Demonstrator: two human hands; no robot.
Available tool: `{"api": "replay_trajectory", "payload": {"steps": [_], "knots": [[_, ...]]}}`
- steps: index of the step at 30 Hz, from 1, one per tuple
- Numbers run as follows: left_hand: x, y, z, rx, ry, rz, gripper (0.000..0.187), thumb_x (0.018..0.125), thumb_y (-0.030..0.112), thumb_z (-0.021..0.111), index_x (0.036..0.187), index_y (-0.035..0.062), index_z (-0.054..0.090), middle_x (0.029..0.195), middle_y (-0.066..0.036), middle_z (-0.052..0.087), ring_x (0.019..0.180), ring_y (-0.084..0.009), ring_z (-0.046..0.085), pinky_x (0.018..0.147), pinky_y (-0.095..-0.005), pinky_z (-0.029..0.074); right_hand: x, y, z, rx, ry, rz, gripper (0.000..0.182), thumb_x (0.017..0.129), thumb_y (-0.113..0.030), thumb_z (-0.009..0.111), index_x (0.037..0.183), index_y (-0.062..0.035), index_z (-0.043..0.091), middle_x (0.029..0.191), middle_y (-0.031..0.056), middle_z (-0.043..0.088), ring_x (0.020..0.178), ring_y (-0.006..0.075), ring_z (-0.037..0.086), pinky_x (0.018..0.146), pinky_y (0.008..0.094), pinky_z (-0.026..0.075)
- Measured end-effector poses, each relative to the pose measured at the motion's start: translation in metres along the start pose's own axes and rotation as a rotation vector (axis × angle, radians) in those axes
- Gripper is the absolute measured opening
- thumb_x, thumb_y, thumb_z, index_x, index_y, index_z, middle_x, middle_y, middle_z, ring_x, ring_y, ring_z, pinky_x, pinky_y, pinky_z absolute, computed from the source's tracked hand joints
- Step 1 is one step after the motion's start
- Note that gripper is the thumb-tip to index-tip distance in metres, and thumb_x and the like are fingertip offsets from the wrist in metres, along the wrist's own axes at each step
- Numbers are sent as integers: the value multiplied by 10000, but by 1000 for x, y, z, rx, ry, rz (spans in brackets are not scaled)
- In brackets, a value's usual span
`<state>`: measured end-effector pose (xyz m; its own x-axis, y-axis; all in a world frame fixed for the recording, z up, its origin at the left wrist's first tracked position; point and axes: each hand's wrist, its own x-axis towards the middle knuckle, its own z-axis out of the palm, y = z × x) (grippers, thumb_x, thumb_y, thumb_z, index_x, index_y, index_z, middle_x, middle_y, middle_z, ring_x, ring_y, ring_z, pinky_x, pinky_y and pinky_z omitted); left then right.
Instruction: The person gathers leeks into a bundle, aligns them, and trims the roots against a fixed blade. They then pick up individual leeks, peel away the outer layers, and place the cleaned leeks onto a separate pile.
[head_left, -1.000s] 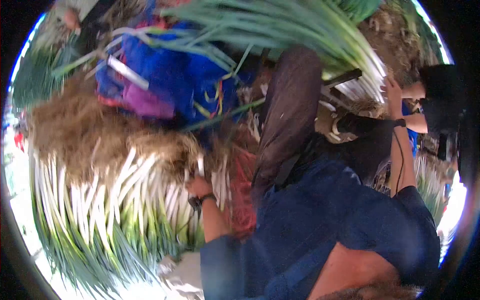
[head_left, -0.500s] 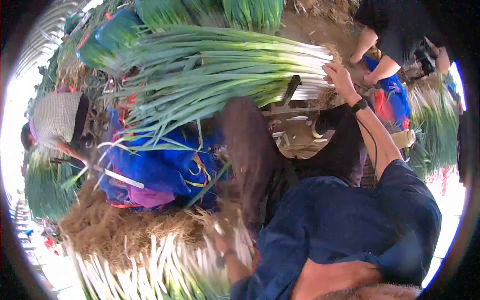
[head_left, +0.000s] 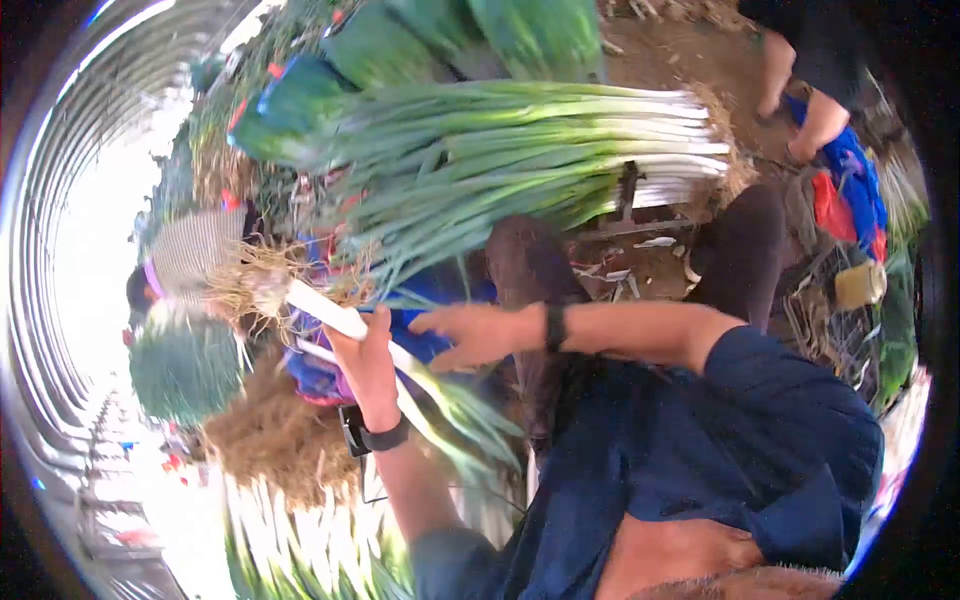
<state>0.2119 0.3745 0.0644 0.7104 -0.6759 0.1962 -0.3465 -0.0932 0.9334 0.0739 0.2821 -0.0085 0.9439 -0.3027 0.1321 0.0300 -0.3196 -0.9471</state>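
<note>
My left hand (head_left: 368,358) is closed around long green onions (head_left: 326,308), held up with their bushy roots toward the upper left and the green leaves trailing down to the right. At least two white stalks show. My right hand (head_left: 480,335) reaches in from the right, fingers stretched out and apart, close to the left hand but holding nothing I can see. Beyond my knees lies a big pile of green onions (head_left: 560,150), white root ends to the right, across a metal frame (head_left: 627,190).
More onions (head_left: 310,535), roots (head_left: 270,430) outward, lie at lower left. Blue cloth (head_left: 420,335) is behind my hands. A person in a checked top (head_left: 195,255) bends at left; another person's hand (head_left: 822,125) is at upper right. Bundled onions (head_left: 390,45) stand at the back.
My right hand has left the pile's root ends and come across toward my left. My left hand has risen from the lower onions with stalks in it. The view has shifted left.
</note>
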Motion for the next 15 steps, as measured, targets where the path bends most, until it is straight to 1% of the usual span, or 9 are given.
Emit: {"api": "replay_trajectory", "payload": {"steps": [1,4,5,8,9,12,13,14,15], "knots": [[11,10,10,-53,-36,26,349,836,120,748,1052,30,488,806,10,501,708,-84,483,657,-259,412,8,-11,6,230,-58,-7,612,870,-471,667,1236,7,555,1158,210,640,1041,307,619,930,408,471],[29,43,39,-89,-163,96,314,821,104,763,998,55,508,831,0,526,723,-99,501,650,-257,422,38,11,38,447,315,-80,527,929,-446,626,1222,-13,564,1111,141,656,1046,212,597,939,368,459],[38,49,34,-184,-263,41,301,823,110,754,1001,55,516,872,-12,545,758,-110,517,658,-254,428,35,10,32,444,333,-91,527,929,-446,626,1222,-13,564,1111,141,656,1046,212,597,939,368,459],[48,84,37,-235,-267,217,351,845,115,673,1150,16,529,954,-33,578,820,-132,561,734,-276,454,13,12,7,570,310,-84,473,969,-382,603,1265,-16,560,1133,91,656,1067,173,581,978,355,445],[54,86,41,-550,-378,151,389,842,111,656,1194,3,530,996,-38,593,870,-133,573,788,-283,457,9,14,2,593,300,-55,462,981,-359,593,1286,-13,555,1163,79,649,1093,159,568,999,347,433],[62,98,55,-400,-488,202,418,802,70,666,1197,-5,549,1039,-50,607,916,-151,591,823,-299,474,5,17,-12,600,202,-52,456,988,-324,595,1305,2,559,1223,72,635,1152,145,545,1032,341,412],[73,91,67,-448,-457,223,455,745,40,695,1179,10,561,1000,-40,612,876,-150,597,812,-299,481,2,13,-13,708,162,-46,440,983,-313,603,1285,7,572,1216,66,638,1158,148,545,1036,341,410],[72,95,77,-575,-477,120,479,697,31,724,1154,18,580,949,-35,614,833,-157,600,777,-294,484,1,10,-12,820,125,-35,425,978,-302,612,1265,11,585,1209,60,640,1163,150,545,1039,342,407],[74,97,83,-549,-525,162,489,681,39,746,1141,14,585,934,-42,618,823,-169,605,759,-302,489,2,12,-10,830,140,-63,382,959,-278,637,1209,9,614,1142,54,656,1106,152,576,1010,332,428]]}}
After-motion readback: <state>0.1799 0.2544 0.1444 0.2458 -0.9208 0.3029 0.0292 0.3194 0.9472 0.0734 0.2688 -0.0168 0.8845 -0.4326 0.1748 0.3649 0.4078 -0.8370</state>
